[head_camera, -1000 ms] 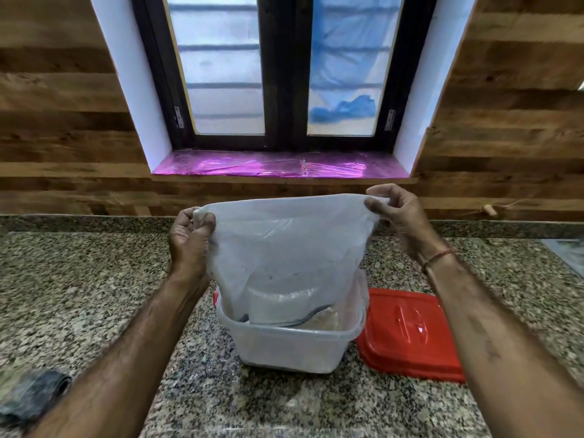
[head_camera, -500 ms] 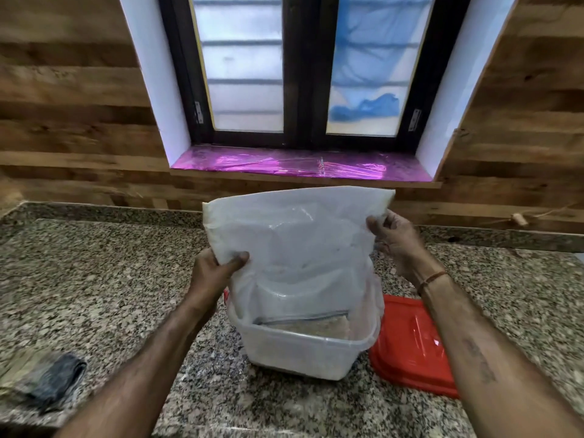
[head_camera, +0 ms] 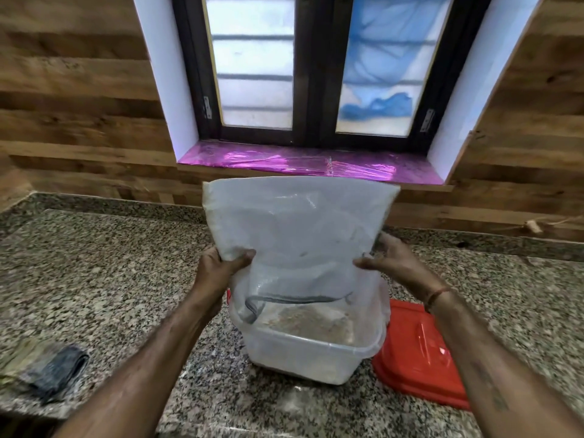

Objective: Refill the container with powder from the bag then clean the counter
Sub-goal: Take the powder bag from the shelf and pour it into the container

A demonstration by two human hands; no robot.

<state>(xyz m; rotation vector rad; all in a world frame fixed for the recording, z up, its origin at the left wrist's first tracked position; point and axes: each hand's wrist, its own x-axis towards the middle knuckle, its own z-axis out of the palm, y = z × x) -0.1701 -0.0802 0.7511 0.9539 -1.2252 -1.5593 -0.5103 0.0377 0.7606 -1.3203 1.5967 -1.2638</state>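
Nearest, on the speckled granite tabletop, the clear rectangular plastic container sits with tan powder inside, its red plastic lid just beside it on the right. Above, the thin translucent white plastic bag hangs upended, mouth down in the container. The left grip pinches the bag's left edge, thumb in front, and the right grip pinches the right edge. The film looks limp, slick and nearly empty, so light. It is probably best held by both side edges.
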